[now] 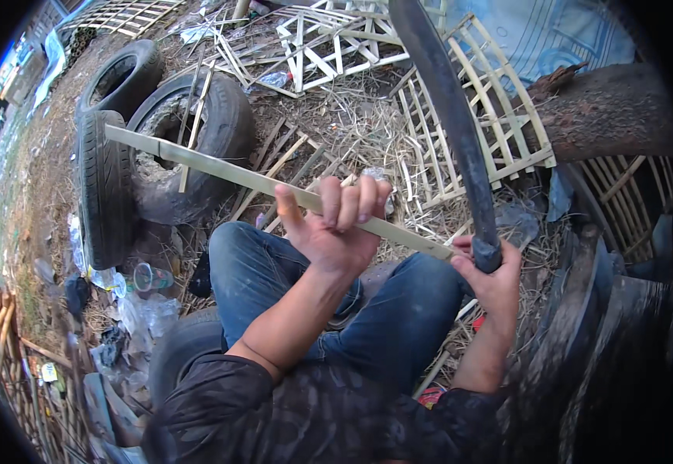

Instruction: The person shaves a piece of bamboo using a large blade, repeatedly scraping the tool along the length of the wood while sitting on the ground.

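A long pale strip of split bamboo (232, 170) slants across in front of me, its far end over the tyres at the left. My left hand (338, 236) is closed round the middle of the strip, fingers curled over it. At the strip's lower right end my right hand (493, 282) has its fingers wrapped round the end of a long, dark, slightly curved bar-like tool (451, 127), which rises past the top edge. The right thumb lies close to the strip's end. Whether the tool has a blade cannot be made out.
Old tyres (104, 193) stand and lie at the left. Bamboo lattice panels (487, 100) lie ahead, among bamboo scraps (352, 120). A thick log (607, 112) and a blue sheet (561, 39) are at the far right. Plastic litter (147, 309) lies left of my knees.
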Motion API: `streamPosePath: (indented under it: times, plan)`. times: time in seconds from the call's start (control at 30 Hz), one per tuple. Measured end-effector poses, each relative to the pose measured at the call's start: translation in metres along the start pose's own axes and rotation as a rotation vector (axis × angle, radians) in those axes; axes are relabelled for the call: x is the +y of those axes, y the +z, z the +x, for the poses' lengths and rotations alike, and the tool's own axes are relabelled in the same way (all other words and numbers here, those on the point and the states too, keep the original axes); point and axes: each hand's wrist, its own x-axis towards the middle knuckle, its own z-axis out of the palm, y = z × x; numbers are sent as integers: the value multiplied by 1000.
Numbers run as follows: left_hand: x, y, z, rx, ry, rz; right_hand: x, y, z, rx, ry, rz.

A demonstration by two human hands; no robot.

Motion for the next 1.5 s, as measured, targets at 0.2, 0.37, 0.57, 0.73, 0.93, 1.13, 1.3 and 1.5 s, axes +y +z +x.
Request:
streamPosePath:
  times: [0.2,0.37,0.57,0.73,0.93,1.13,1.3,1.5]
  plan:
    - [-7,9,-21,-147,-83,166,14,-19,-42,25,-41,-55]
    - [-7,-17,-38,-248,-302,190,30,-23,-66,189,78,134]
    - [15,-60,-73,-301,-981,758,72,-63,-112,240,192,282]
    - [90,-69,-95,-618,-1266,1205,90,-77,-140,299,334,328]
    - [156,20,-43,-744,-33,2398,118,-101,-136,316,339,404]
    - [154,-25,-10,-1048,-494,2521,109,-103,-111,318,284,361]
    - [161,-58,-22,-1067,-889,2338,103,-111,-96,351,229,241]
    - [132,-56,-55,-855,-814,2266,82,-106,-90,675,108,-268]
